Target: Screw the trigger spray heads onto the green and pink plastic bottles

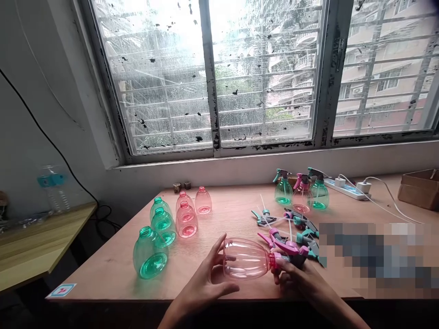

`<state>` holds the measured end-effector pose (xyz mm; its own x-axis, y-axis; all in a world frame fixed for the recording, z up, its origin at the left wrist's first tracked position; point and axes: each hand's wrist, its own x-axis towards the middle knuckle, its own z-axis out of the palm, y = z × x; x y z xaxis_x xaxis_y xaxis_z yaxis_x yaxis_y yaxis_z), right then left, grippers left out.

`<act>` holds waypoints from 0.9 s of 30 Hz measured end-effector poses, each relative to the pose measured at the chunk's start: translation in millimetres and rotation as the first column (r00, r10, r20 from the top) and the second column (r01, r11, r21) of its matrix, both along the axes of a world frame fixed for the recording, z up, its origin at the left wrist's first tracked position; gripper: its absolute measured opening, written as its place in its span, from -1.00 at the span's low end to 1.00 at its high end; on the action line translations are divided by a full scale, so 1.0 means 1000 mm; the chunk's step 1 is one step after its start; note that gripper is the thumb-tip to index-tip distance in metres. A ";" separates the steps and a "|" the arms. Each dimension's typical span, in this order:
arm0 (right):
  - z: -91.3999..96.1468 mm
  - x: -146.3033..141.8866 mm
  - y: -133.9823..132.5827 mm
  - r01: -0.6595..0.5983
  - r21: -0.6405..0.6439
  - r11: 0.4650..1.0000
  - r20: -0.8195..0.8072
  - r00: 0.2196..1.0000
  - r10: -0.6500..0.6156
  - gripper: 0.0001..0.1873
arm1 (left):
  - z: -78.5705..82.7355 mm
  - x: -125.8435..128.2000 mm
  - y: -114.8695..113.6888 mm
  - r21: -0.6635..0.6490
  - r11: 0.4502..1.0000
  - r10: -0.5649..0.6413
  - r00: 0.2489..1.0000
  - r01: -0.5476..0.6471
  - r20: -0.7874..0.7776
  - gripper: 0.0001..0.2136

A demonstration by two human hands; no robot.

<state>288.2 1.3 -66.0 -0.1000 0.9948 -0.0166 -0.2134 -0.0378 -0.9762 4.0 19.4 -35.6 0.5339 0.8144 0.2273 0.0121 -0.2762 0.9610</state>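
Observation:
A clear pink bottle (245,259) lies sideways in the air above the table's front edge, its base to the left. My right hand (291,274) is closed around the pink and dark grey spray head (291,249) at the bottle's neck; how far it is screwed on is hidden. Around the base end my left hand (209,276) is open, fingers spread and curved. Its index fingertip is at the upper rim, another finger shows behind the clear wall, and the thumb stays just below. Several loose spray heads (308,226), pink and teal with tubes, lie just beyond my right hand.
Green bottles (150,256) and pink bottles (187,221) without heads stand on the left of the table (113,269). Three bottles with spray heads (284,189) stand at the back right, near a power strip (346,188) and a cardboard box (418,189). A blurred patch covers the right side.

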 end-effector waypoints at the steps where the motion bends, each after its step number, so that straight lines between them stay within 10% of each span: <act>1: 0.000 0.000 0.000 0.000 0.001 1.000 -0.002 1.000 0.000 -0.44 | -0.001 0.000 0.000 -0.009 1.000 0.008 1.000 -0.008 0.009 -0.01; 27: 0.003 -0.001 0.000 0.000 -0.013 1.000 -0.020 1.000 0.000 -0.50 | 0.001 -0.001 0.002 0.008 1.000 -0.019 0.999 0.018 0.046 -0.02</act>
<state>286.7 1.1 -62.5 -0.1003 0.9946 -0.0278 -0.2328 -0.0507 -0.9712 3.0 21.6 -34.9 0.5376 0.8027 0.2580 -0.0373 -0.2831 0.9584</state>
